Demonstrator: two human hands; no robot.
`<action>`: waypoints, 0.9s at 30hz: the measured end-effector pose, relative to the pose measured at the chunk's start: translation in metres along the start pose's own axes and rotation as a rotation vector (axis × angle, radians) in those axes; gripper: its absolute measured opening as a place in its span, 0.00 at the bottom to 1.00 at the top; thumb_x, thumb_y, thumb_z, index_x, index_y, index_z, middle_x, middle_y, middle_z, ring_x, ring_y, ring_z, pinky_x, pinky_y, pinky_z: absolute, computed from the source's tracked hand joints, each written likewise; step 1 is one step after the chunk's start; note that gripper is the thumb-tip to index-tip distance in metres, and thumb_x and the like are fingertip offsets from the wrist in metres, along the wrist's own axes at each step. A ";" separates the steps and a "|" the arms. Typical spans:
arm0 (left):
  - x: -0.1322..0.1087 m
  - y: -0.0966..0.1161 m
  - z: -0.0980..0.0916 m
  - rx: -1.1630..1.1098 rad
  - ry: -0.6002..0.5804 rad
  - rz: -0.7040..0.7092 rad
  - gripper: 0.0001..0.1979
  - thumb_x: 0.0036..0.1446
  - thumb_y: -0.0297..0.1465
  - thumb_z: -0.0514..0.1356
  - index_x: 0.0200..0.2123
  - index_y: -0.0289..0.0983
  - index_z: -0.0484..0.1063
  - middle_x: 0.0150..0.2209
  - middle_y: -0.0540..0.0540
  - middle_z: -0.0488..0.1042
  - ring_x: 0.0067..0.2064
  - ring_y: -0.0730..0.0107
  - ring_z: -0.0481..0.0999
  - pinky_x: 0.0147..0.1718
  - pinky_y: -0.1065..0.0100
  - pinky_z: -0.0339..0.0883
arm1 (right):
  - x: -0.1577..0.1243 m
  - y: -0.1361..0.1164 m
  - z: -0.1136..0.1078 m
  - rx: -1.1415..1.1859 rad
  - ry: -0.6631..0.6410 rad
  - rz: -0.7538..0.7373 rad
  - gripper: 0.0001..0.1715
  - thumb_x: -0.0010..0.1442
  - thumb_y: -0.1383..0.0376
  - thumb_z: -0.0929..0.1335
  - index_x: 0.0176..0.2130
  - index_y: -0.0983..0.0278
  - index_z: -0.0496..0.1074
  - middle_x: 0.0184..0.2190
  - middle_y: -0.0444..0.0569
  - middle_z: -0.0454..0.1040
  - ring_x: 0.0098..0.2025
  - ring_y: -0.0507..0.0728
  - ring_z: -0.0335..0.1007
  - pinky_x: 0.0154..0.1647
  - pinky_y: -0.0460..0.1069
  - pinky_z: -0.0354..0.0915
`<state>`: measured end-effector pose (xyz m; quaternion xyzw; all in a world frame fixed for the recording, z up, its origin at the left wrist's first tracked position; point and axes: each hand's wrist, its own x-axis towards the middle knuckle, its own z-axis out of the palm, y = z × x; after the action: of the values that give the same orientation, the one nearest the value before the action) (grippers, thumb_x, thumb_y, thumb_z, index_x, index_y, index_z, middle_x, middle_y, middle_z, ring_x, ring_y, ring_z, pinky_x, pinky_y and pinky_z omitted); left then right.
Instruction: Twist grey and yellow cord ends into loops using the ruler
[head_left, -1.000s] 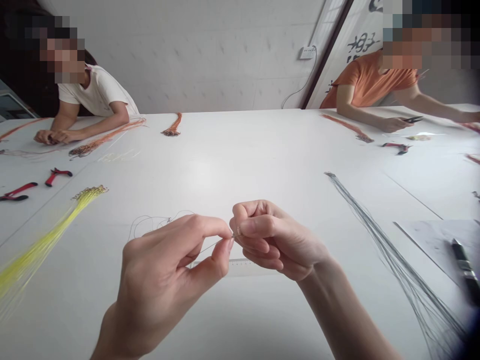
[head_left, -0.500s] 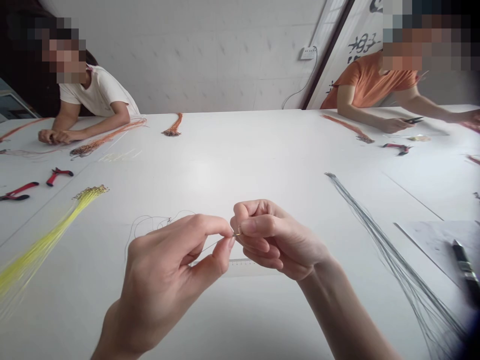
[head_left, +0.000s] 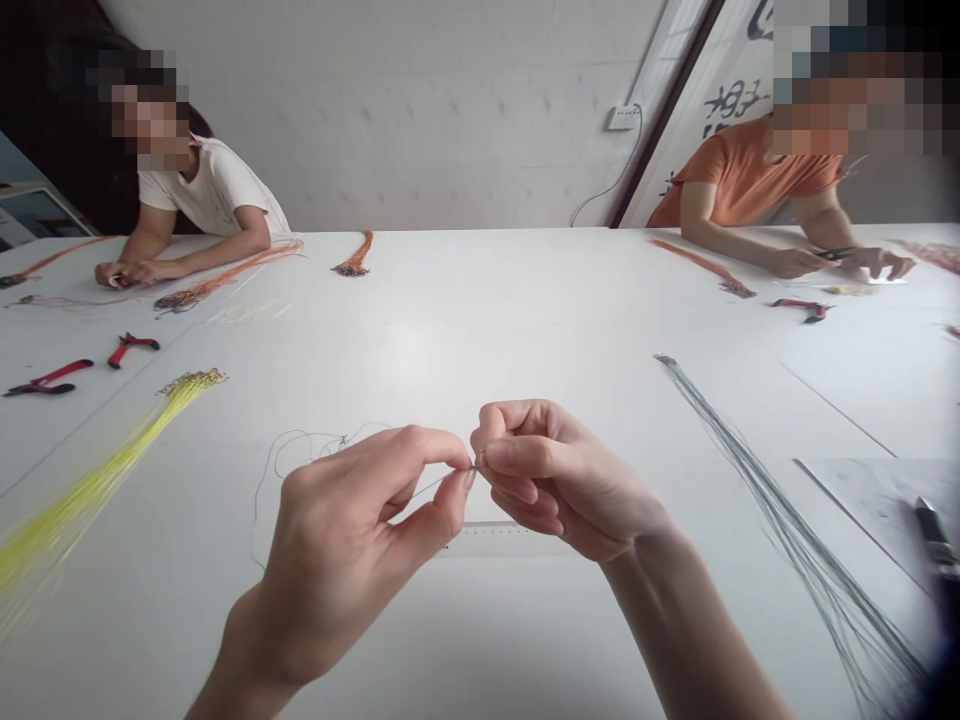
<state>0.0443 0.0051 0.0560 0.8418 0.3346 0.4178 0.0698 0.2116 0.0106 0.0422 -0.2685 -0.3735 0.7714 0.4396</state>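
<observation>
My left hand (head_left: 352,540) pinches a thin grey cord (head_left: 307,445) between thumb and forefinger; the cord loops back over the white table (head_left: 465,330) behind it. My right hand (head_left: 559,480) is curled into a pinch and meets the left fingertips at the cord's end, where a tiny metal piece shows. Both hands hover just above a clear plastic ruler (head_left: 499,540) lying flat on the table.
A bundle of yellow cords (head_left: 97,480) lies at the left, a bundle of grey cords (head_left: 772,500) at the right. Red-handled pliers (head_left: 90,362) rest at far left. Orange cords (head_left: 354,255) lie far back. Two other people work at the far corners. A dark tool (head_left: 936,540) lies on paper, right.
My hands have stayed joined at the cord's end, almost still. The view has shifted slightly. The person in orange has brought both hands together at the far right.
</observation>
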 end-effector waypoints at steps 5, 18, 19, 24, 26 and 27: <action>-0.002 -0.004 0.002 -0.007 0.024 -0.043 0.06 0.55 0.23 0.57 0.30 0.40 0.67 0.20 0.57 0.46 0.19 0.81 0.47 0.17 0.78 0.48 | -0.002 -0.001 0.002 -0.156 0.088 -0.087 0.08 0.48 0.68 0.71 0.22 0.68 0.69 0.14 0.39 0.62 0.14 0.43 0.53 0.11 0.38 0.50; 0.001 -0.009 0.013 -0.114 0.055 -0.172 0.04 0.55 0.26 0.58 0.29 0.39 0.69 0.18 0.57 0.48 0.19 0.81 0.50 0.18 0.77 0.49 | -0.002 0.007 0.012 -0.420 0.353 -0.358 0.11 0.57 0.62 0.68 0.26 0.65 0.69 0.21 0.42 0.65 0.22 0.46 0.58 0.19 0.40 0.57; 0.002 -0.011 0.013 -0.155 0.044 -0.215 0.04 0.56 0.27 0.58 0.29 0.39 0.69 0.17 0.57 0.49 0.19 0.81 0.51 0.18 0.77 0.51 | -0.002 0.003 0.010 -0.391 0.379 -0.403 0.11 0.58 0.62 0.67 0.26 0.65 0.68 0.22 0.42 0.65 0.23 0.46 0.58 0.19 0.39 0.57; 0.006 -0.043 0.015 -0.353 0.148 -0.448 0.03 0.53 0.30 0.60 0.28 0.38 0.71 0.18 0.56 0.57 0.21 0.81 0.56 0.22 0.76 0.55 | -0.030 -0.038 -0.010 -0.097 0.536 -0.787 0.05 0.55 0.70 0.66 0.27 0.65 0.69 0.28 0.43 0.66 0.26 0.44 0.62 0.16 0.36 0.56; 0.009 -0.060 0.016 -0.416 0.241 -0.512 0.04 0.50 0.32 0.63 0.27 0.38 0.72 0.18 0.56 0.59 0.22 0.80 0.59 0.22 0.75 0.56 | -0.052 -0.056 -0.019 0.078 0.535 -0.980 0.06 0.55 0.74 0.64 0.28 0.66 0.68 0.28 0.43 0.66 0.24 0.42 0.62 0.14 0.35 0.55; 0.010 -0.068 0.017 -0.443 0.271 -0.536 0.04 0.48 0.32 0.64 0.27 0.39 0.73 0.18 0.55 0.60 0.23 0.79 0.60 0.23 0.75 0.57 | -0.064 -0.064 -0.023 0.176 0.506 -1.067 0.07 0.55 0.74 0.62 0.29 0.66 0.67 0.28 0.43 0.66 0.23 0.43 0.61 0.13 0.35 0.54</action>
<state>0.0273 0.0656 0.0243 0.6261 0.4508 0.5544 0.3121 0.2892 -0.0167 0.0859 -0.1817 -0.2751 0.3844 0.8623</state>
